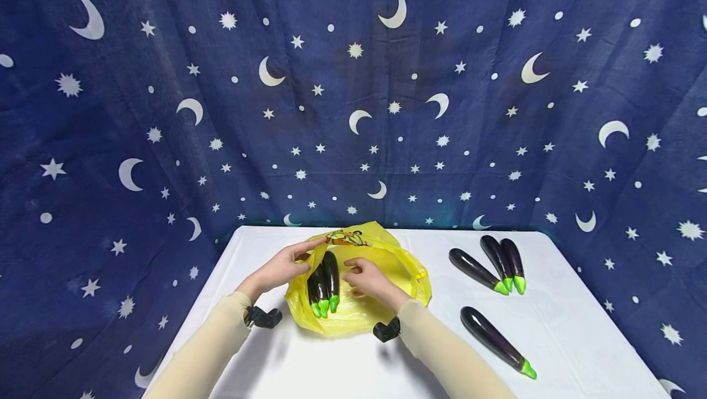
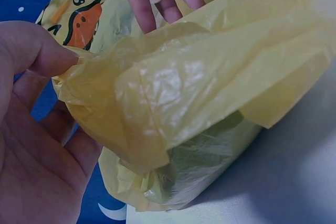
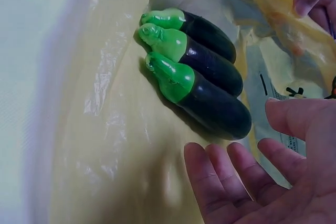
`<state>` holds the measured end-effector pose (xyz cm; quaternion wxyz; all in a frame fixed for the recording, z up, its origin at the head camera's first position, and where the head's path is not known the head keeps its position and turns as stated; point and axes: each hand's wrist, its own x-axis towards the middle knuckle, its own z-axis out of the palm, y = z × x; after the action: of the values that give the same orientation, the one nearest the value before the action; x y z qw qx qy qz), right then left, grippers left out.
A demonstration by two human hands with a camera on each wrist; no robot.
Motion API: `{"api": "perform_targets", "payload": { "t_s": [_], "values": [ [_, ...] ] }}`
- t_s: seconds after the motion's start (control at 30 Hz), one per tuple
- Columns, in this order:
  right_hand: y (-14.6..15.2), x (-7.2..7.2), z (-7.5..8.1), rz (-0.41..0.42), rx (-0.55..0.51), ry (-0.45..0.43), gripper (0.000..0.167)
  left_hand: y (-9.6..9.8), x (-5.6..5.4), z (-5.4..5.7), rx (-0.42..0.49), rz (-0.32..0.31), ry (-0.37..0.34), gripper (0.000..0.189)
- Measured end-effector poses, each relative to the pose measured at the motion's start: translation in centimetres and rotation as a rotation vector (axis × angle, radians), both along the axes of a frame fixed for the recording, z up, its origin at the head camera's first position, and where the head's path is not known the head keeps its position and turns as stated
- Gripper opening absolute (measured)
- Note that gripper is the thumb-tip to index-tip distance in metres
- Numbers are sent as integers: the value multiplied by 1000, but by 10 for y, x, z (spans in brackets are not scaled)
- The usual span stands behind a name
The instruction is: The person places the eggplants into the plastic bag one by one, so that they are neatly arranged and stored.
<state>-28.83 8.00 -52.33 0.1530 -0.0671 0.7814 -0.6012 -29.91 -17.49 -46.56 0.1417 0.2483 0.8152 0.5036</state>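
Observation:
A yellow plastic bag (image 1: 359, 319) with a printed cartoon lies with its mouth spread wide. Three eggplants (image 3: 212, 66) with green stem ends rest side by side inside it. My left hand (image 1: 284, 266) pinches the bag's left rim between thumb and fingers; the left wrist view shows the thumb (image 2: 55, 56) on the folded plastic. Over the bag's mouth, just right of the eggplants, my right hand (image 1: 371, 279) has loosely bent fingers and nothing in them. In the right wrist view its fingertips (image 3: 197, 156) are close to the nearest eggplant.
On the white table (image 1: 420, 350), three more eggplants (image 1: 475, 269) lie grouped at the back right. Another single eggplant (image 1: 493, 337) lies nearer the front right. A dark blue curtain (image 1: 331, 172) with moons and stars hangs behind the table.

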Motion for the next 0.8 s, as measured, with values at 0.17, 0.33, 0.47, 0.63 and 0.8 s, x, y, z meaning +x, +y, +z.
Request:
{"api": "perform_targets", "payload": {
  "t_s": [0.17,0.33,0.47,0.63,0.8],
  "values": [
    [6,6,6,41,26,47,51,0,-1,-2,8,-1,-2,69],
    [13,13,12,83,34,76,49,-2,-1,-3,-4,-11,7,68],
    [19,18,18,101,42,105,46,-2,-1,-4,-15,-14,9,69],
    [26,25,25,116,88,164,46,-1,-1,-4,-14,-16,0,68],
    [35,32,32,133,144,205,47,-1,-2,-2,-23,-12,-6,68]
  ]
}}
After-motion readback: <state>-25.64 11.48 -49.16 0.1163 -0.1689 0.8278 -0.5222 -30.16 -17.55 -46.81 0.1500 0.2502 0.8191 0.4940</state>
